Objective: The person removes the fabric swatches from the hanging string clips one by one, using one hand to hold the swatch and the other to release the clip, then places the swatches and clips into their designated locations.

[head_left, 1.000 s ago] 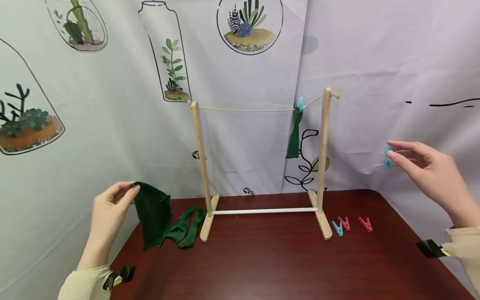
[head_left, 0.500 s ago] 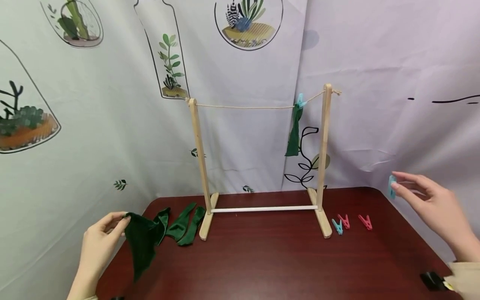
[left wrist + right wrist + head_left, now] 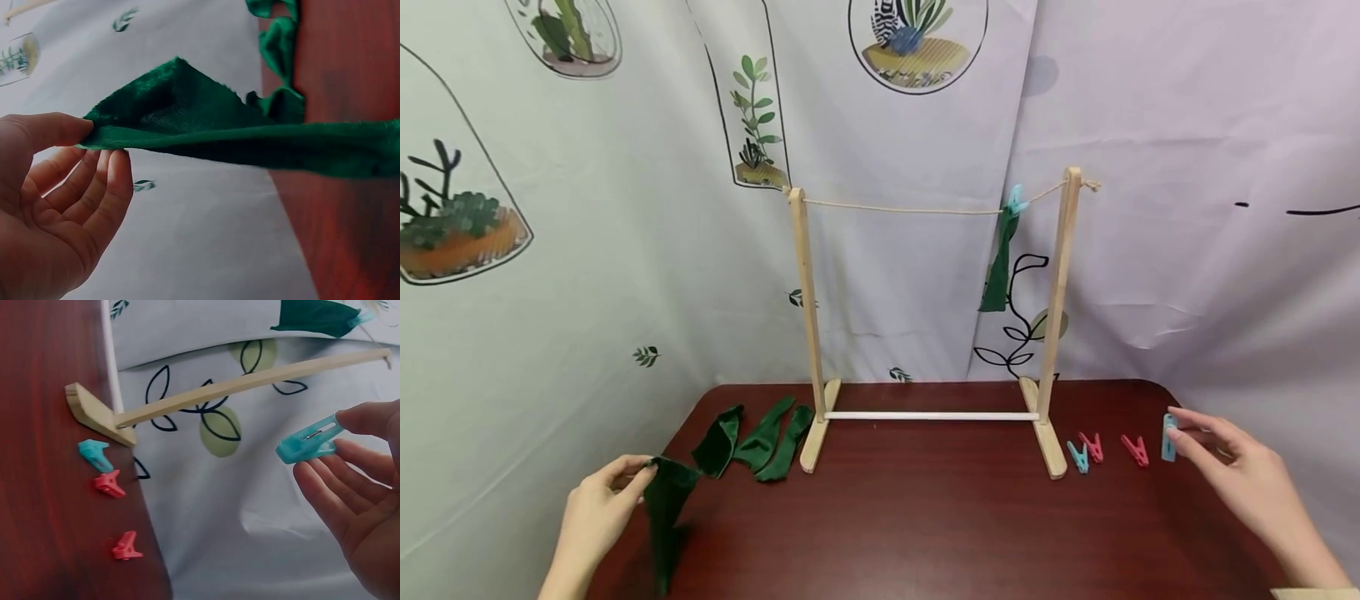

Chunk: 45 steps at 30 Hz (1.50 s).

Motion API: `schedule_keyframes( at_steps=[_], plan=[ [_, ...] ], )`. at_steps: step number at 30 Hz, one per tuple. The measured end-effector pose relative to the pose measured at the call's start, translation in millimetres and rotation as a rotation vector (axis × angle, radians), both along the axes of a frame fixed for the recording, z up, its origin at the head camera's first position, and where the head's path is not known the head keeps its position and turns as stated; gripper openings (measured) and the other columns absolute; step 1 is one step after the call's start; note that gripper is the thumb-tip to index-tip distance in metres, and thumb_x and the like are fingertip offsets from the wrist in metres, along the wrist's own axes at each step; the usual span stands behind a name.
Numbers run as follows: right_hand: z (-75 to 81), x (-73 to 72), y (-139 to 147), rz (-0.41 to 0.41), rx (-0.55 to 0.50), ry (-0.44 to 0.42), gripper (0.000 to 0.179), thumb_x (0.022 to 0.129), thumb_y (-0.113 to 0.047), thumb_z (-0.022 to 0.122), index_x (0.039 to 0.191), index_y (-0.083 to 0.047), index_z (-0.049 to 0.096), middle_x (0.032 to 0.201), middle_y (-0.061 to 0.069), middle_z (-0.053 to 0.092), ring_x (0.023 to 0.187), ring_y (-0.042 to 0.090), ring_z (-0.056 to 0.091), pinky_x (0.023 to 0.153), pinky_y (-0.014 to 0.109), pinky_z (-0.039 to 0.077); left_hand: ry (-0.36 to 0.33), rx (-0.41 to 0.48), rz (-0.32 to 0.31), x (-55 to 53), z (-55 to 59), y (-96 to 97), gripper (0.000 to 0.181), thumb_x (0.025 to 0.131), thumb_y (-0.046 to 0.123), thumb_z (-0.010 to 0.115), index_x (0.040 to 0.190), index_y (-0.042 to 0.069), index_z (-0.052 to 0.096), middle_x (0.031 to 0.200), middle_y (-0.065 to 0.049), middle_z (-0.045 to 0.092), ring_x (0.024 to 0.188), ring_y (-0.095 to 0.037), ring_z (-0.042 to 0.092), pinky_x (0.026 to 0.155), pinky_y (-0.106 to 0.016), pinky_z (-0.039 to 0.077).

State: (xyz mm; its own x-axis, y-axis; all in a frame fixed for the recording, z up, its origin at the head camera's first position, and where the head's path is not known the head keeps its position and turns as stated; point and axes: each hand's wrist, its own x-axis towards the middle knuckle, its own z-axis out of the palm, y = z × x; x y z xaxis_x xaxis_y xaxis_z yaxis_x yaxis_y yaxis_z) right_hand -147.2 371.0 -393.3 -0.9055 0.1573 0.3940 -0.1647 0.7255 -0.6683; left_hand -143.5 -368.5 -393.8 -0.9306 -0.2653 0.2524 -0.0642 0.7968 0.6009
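My left hand [image 3: 598,510] pinches one corner of a dark green piece of cloth [image 3: 237,147] between thumb and fingers, and the cloth hangs down at the table's left side. Over at the right, my right hand [image 3: 1243,483] holds a light blue clothespin [image 3: 309,439] by its handles. Three more green cloth pieces [image 3: 762,439] lie beside the left foot of the wooden stand. From the rope [image 3: 902,209] strung across that stand [image 3: 807,308] hangs a narrow green cloth [image 3: 1000,267], clipped near the right post by another light blue clothespin [image 3: 1016,202].
Two pink clothespins [image 3: 1136,451] and one blue clothespin [image 3: 1078,457] lie on the dark red table [image 3: 917,517] to the right of the stand's right foot. Behind everything hangs a white curtain [image 3: 910,292] printed with plants. A white rod [image 3: 932,416] joins the stand's feet.
Both hands have come down, each still holding its item. The cloth in my left hand has swung clear of the pieces on the table and hangs narrower.
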Motion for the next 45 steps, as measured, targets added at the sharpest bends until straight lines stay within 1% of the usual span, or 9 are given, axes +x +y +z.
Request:
schedule_keyframes(
  at_steps=[5, 13, 15, 18, 20, 22, 30, 37, 45],
  plan=[
    [-10.0, -0.7, -0.5, 0.01, 0.016, -0.025, 0.047, 0.098, -0.035, 0.068, 0.139, -0.012, 0.061, 0.097, -0.031, 0.062, 0.085, -0.023, 0.053, 0.064, 0.014, 0.04, -0.11, 0.011, -0.036, -11.1, -12.6, -1.5, 0.042, 0.104, 0.034, 0.056, 0.126, -0.002, 0.065, 0.102, -0.016, 0.074, 0.069, -0.014, 0.067, 0.058, -0.031, 0.05],
    [-27.1, -10.1, -2.5, 0.043, 0.047, -0.051, 0.044, 0.097, -0.034, 0.069, 0.134, -0.01, 0.064, 0.1, -0.035, 0.059, 0.083, -0.017, 0.056, 0.062, 0.017, 0.044, -0.202, 0.056, -0.073, -29.8, -36.0, 3.5, 0.037, 0.102, 0.026, 0.06, 0.125, -0.003, 0.064, 0.101, -0.012, 0.073, 0.068, -0.016, 0.064, 0.054, -0.033, 0.047],
    [-32.0, -12.6, -3.9, 0.043, 0.058, -0.072, 0.045, 0.097, -0.036, 0.07, 0.132, -0.01, 0.065, 0.101, -0.028, 0.065, 0.082, -0.016, 0.056, 0.062, 0.018, 0.045, -0.213, 0.065, -0.073, -33.5, -40.2, 4.2, 0.035, 0.101, 0.023, 0.061, 0.124, -0.003, 0.064, 0.102, -0.013, 0.072, 0.067, -0.017, 0.063, 0.053, -0.033, 0.047],
    [-38.8, -14.6, -6.2, 0.048, 0.076, -0.112, 0.046, 0.097, -0.038, 0.069, 0.132, -0.009, 0.065, 0.107, -0.005, 0.073, 0.082, -0.016, 0.055, 0.062, 0.02, 0.047, -0.227, 0.078, -0.088, -39.3, -46.0, 4.9, 0.033, 0.1, 0.02, 0.061, 0.123, -0.004, 0.064, 0.098, -0.013, 0.072, 0.065, -0.018, 0.063, 0.051, -0.033, 0.047],
    [-42.4, -15.5, -7.6, 0.055, 0.087, -0.137, 0.047, 0.097, -0.039, 0.068, 0.133, -0.007, 0.065, 0.113, 0.01, 0.072, 0.082, -0.015, 0.055, 0.062, 0.022, 0.048, -0.234, 0.093, -0.094, -43.1, -50.0, 5.8, 0.032, 0.099, 0.017, 0.061, 0.122, -0.004, 0.064, 0.094, -0.009, 0.071, 0.064, -0.018, 0.062, 0.051, -0.032, 0.047],
    [-45.5, -16.6, -8.8, 0.07, 0.102, -0.171, 0.049, 0.098, -0.039, 0.067, 0.133, -0.004, 0.064, 0.114, 0.016, 0.071, 0.081, -0.012, 0.056, 0.062, 0.025, 0.048, -0.237, 0.105, -0.095, -47.2, -54.3, 7.1, 0.03, 0.098, 0.015, 0.062, 0.12, -0.005, 0.064, 0.089, -0.005, 0.07, 0.062, -0.018, 0.061, 0.051, -0.031, 0.046],
    [-54.3, -24.2, -13.6, 0.127, 0.134, -0.331, 0.053, 0.099, -0.041, 0.064, 0.131, 0.001, 0.063, 0.093, 0.001, 0.073, 0.077, 0.007, 0.065, 0.066, 0.034, 0.049, -0.258, 0.234, -0.072, -63.0, -73.2, 13.4, 0.025, 0.096, 0.009, 0.063, 0.113, -0.01, 0.065, 0.088, -0.005, 0.069, 0.067, -0.017, 0.061, 0.056, -0.031, 0.053],
    [-64.0, -28.6, -17.4, 0.164, 0.131, -0.392, 0.051, 0.098, -0.04, 0.065, 0.126, 0.002, 0.066, 0.085, -0.002, 0.07, 0.075, 0.008, 0.062, 0.062, 0.028, 0.045, -0.264, 0.198, -0.078, -69.9, -78.4, 18.3, 0.026, 0.095, 0.013, 0.065, 0.11, -0.007, 0.067, 0.083, -0.004, 0.067, 0.069, -0.019, 0.059, 0.058, -0.032, 0.049],
    [-71.7, -32.6, -21.8, 0.194, 0.106, -0.432, 0.047, 0.097, -0.037, 0.068, 0.121, 0.003, 0.068, 0.077, -0.002, 0.064, 0.068, 0.008, 0.056, 0.06, 0.027, 0.043, -0.301, 0.105, -0.097, -74.3, -81.3, 14.7, 0.034, 0.095, 0.022, 0.066, 0.11, -0.009, 0.066, 0.114, -0.032, 0.063, 0.104, -0.048, 0.059, 0.081, -0.054, 0.051]
  ],
)
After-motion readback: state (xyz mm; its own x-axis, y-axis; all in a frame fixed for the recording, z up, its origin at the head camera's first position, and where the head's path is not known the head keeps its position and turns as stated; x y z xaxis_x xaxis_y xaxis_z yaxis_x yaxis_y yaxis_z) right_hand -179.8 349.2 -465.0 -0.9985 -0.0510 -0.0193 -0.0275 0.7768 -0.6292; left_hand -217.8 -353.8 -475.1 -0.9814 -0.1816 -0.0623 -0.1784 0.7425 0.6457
